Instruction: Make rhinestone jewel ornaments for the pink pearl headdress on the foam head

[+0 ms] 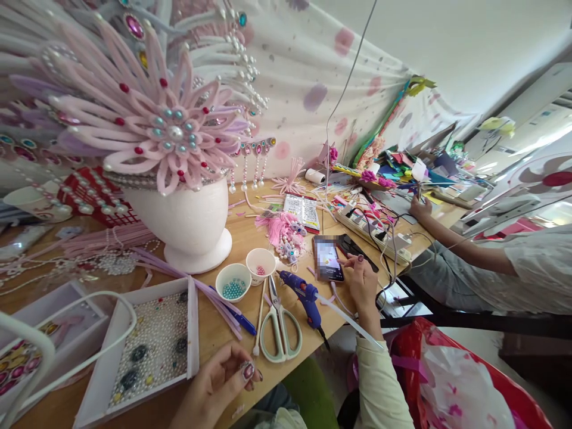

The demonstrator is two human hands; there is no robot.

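My left hand [221,381] is near the table's front edge, with thumb and fingertips pinched together. A dark red, silver-edged oval shows at the thumb tip; I cannot tell whether it is a gem or a decorated nail. To the right, my right hand [363,285] reaches over a phone [328,259] with a lit, partly blurred screen. Its index finger stretches toward the screen and the other fingers are curled, holding nothing visible. Between the hands lie scissors [280,333] with pale green handles and a blue glue gun [304,293] with a clear glue stick in it.
A white foam head [183,220] wears a pink flower headdress [174,134]. Cups of blue beads [235,290] and pink beads [260,271] stand beside a white tray [193,322] of pearls. Beyond are a power strip [370,232] with cables and a co-worker's arm [465,247].
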